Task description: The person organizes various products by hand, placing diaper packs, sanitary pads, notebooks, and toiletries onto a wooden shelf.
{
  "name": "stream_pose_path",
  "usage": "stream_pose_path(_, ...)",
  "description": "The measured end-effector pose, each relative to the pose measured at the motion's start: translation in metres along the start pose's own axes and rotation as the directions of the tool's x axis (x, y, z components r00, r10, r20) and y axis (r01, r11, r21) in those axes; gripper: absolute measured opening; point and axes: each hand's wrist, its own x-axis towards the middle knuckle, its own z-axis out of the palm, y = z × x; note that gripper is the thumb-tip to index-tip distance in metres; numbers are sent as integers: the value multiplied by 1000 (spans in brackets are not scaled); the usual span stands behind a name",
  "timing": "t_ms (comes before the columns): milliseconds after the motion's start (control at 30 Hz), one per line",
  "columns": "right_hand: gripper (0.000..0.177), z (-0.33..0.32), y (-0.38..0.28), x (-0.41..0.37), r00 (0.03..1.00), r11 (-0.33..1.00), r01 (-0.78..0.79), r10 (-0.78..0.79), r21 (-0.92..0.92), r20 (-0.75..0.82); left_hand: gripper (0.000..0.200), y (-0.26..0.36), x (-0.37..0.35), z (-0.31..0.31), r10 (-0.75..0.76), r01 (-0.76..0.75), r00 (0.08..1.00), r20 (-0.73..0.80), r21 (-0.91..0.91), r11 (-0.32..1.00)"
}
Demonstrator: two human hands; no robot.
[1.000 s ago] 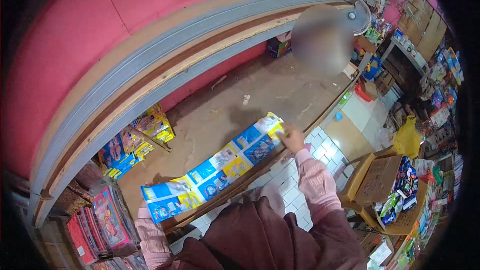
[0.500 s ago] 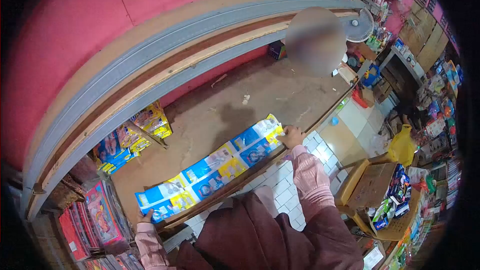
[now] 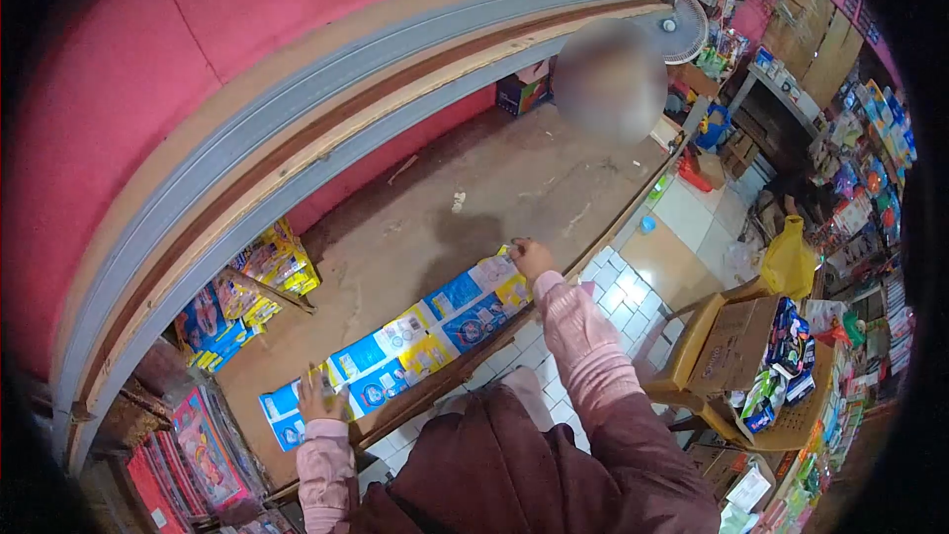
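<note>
A long strip of joined blue, yellow and white printed packets (image 3: 377,387) lies along the front edge of a brown table (image 3: 395,237). My left hand (image 3: 324,398) rests on the strip near its left end, fingers spread. At the strip's far right end is my right hand (image 3: 534,257), its fingertips closed on the top corner.
More yellow and blue packets (image 3: 227,302) lie at the table's left, beside stacked red and pink packs (image 3: 203,445). On the right, a chair (image 3: 692,356) holds an open carton (image 3: 736,346). A person with a blurred head (image 3: 611,84) is beyond the table.
My left hand has moved from the strip's left end edge onto its top, fingers now spread. My right hand has shifted to the strip's upper right corner. The camera view has shifted slightly.
</note>
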Motion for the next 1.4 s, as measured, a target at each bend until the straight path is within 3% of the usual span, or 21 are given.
stream_pose_path(67,33,-4,-11,-10,998,997,-58,58,41,-4,78,-4,-3,15,-101,96,985,138,45,994)
stream_pose_path(100,31,-6,-15,-13,996,994,-93,92,55,20,81,-11,-2,24,-150,120,969,195,156,980)
stream_pose_path(133,29,-6,-17,-13,991,989,-129,126,68,47,82,-8,-3,22,-139,101,967,213,177,979)
stream_pose_path(200,22,-3,-16,-10,979,943,-188,156,274,133,83,-2,-7,17,-124,69,960,250,219,973)
stream_pose_path(267,15,7,-4,-2,975,833,-202,121,515,187,84,-3,-5,16,-132,67,952,276,235,970)
stream_pose_path(333,9,17,8,8,982,630,-164,34,759,185,85,-1,-5,13,-144,66,945,292,260,963)
stream_pose_path(433,11,12,17,12,977,511,-208,155,834,149,88,5,-6,10,-144,64,943,299,263,963)
stream_pose_path(533,10,24,14,7,967,589,-199,250,784,58,88,8,-5,8,-159,67,936,314,285,956)
stream_pose_path(633,9,31,20,10,968,519,-229,212,823,135,88,11,-4,5,-182,80,926,331,297,952)
stream_pose_path(733,13,-11,-6,-5,951,517,-306,131,799,279,88,10,-4,6,-176,68,927,332,312,948)
stream_pose_path(833,19,-13,-6,-2,968,513,-247,88,822,236,89,10,-4,7,-171,63,930,326,318,946)
stream_pose_path(933,19,-12,-6,0,964,520,-265,120,812,238,90,9,-4,6,-165,67,930,328,291,954)
stream_pose_path(1133,19,18,9,15,929,415,-266,353,870,116,90,11,-5,6,-163,70,935,314,287,955)
stream_pose_path(1233,14,18,9,11,926,364,-289,339,885,163,90,6,-5,10,-158,72,940,302,277,958)
stream_pose_path(1333,19,-1,4,0,910,286,-385,275,877,310,90,2,-5,13,-143,56,944,298,284,957)
stream_pose_path(1400,22,14,36,11,888,342,-458,127,820,443,90,6,-5,9,-144,55,942,305,283,958)
